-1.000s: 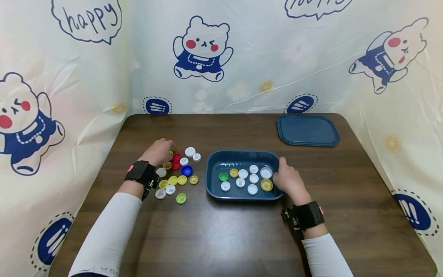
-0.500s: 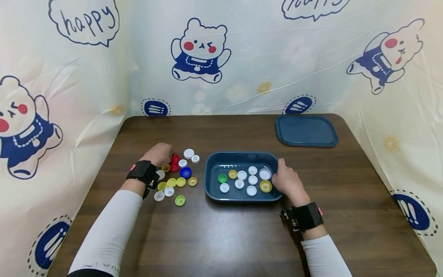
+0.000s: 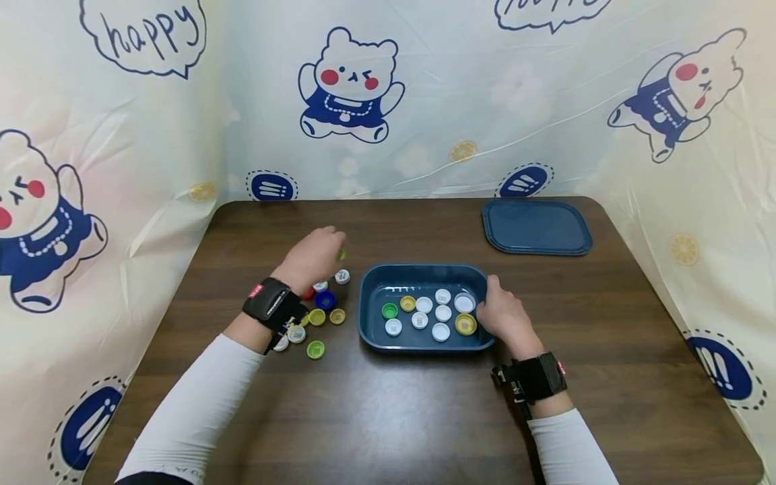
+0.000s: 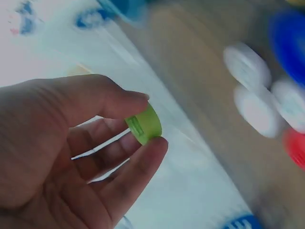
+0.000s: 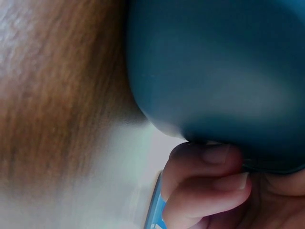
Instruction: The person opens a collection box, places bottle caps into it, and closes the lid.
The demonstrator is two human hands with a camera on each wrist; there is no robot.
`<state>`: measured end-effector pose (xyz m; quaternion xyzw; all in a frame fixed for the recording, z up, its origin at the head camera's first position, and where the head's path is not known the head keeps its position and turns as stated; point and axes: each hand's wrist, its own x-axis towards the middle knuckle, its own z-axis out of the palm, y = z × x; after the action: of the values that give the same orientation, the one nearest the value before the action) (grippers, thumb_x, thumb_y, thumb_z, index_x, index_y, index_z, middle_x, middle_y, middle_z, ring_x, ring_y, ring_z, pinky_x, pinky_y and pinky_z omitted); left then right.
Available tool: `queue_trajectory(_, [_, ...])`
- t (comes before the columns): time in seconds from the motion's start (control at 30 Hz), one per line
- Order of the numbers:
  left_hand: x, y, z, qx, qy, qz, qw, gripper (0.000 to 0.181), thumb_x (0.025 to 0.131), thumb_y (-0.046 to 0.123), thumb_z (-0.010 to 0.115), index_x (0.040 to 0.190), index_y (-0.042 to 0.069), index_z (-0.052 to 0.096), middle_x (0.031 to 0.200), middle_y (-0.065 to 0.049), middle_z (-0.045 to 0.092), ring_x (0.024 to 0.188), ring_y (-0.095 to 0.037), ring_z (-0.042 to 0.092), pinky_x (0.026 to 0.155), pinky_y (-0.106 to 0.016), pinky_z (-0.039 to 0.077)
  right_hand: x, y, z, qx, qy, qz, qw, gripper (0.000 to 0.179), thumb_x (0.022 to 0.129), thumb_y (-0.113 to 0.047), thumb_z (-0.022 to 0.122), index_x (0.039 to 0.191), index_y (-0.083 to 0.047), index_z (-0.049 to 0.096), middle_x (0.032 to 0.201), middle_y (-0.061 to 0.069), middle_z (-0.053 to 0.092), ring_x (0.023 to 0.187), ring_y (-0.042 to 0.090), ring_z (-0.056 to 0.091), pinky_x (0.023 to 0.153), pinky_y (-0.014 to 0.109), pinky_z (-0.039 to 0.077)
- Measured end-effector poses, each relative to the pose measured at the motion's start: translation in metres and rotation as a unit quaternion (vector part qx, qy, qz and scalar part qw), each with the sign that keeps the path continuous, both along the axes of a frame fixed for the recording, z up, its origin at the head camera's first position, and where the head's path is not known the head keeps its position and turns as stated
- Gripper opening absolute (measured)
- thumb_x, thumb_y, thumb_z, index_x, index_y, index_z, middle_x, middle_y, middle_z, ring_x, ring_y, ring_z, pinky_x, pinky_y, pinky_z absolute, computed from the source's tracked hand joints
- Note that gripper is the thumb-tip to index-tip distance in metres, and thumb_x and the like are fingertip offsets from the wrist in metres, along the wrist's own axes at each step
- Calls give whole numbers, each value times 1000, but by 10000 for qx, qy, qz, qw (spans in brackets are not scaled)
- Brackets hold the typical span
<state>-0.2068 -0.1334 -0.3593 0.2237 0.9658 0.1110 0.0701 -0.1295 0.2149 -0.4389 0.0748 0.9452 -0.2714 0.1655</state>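
My left hand [image 3: 312,261] pinches a green bottle cap [image 4: 147,125] between thumb and a fingertip, raised over the loose caps left of the container. Under and beside that hand lie a blue cap [image 3: 325,300], yellow caps [image 3: 317,317], white caps [image 3: 296,334], another green cap [image 3: 315,349] and a partly covered red cap. My right hand [image 3: 503,311] grips the right end of the dark blue container [image 3: 371,330]; in the right wrist view its fingers [image 5: 205,191] curl at the container's rim. Several white caps [image 3: 441,332], yellow caps [image 3: 465,325] and a green cap [image 3: 390,310] lie inside.
A dark blue lid [image 3: 537,228] lies flat at the back right of the brown wooden table [image 3: 388,417]. A pale curtain [image 3: 436,87] with cartoon bears stands behind the table and along both sides.
My left hand has risen from the pile and moved right and toward the back, carrying the green cap. The right hand stays on the container, which has not moved.
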Motion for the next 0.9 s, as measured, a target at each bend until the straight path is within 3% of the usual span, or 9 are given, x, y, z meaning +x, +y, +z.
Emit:
queue_trajectory(0.07, [10, 19, 7, 43, 108, -224, 9997, 23, 87, 1, 71, 109, 0, 67, 103, -14, 62, 95, -27, 61, 82, -40, 55, 0, -1, -1, 8, 9, 25, 10000, 56, 101, -14, 45, 151, 1, 24, 135, 36, 52, 91, 37, 62, 69, 44, 49])
queue_trajectory(0.17, [23, 45, 12, 20, -127, -559, 9984, 30, 86, 4, 74, 115, 2, 68, 109, -11, 63, 99, -25, 61, 85, -37, 55, -1, -2, -2, 32, 41, 50, 10000, 56, 101, -14, 46, 151, 0, 24, 134, 36, 53, 90, 37, 62, 69, 44, 49])
queue_trajectory(0.37, [35, 78, 0, -443, -619, -967, 9924, 32, 90, 10, 74, 122, 8, 71, 114, -8, 64, 100, -20, 59, 89, -35, 56, 0, -2, -2, -9, -19, 24, 10000, 56, 102, -14, 44, 152, 0, 22, 135, 36, 52, 89, 36, 60, 67, 42, 47])
queue_trajectory(0.67, [32, 83, -22, -671, -751, -1226, 9873, 31, 92, 5, 71, 122, 10, 72, 113, -7, 64, 98, -18, 60, 86, -32, 56, 7, -8, -3, -6, -23, 113, 9999, 57, 102, -14, 45, 152, -1, 23, 135, 36, 52, 90, 37, 61, 69, 44, 48])
queue_trajectory(0.8, [32, 80, -22, -627, -772, -1205, 9877, 32, 92, 6, 71, 124, 11, 72, 116, -7, 63, 100, -18, 58, 87, -32, 56, 7, -8, -2, 59, -45, 102, 9999, 57, 102, -14, 45, 152, -1, 23, 133, 36, 53, 87, 37, 61, 67, 44, 47])
queue_trajectory(0.9, [29, 70, -14, -361, -623, -1192, 9903, 33, 91, 6, 71, 123, 8, 71, 117, -8, 63, 103, -20, 59, 88, -35, 56, 6, -8, 0, 81, -86, 103, 9999, 56, 101, -14, 45, 151, -1, 24, 135, 36, 52, 88, 37, 61, 68, 44, 48])
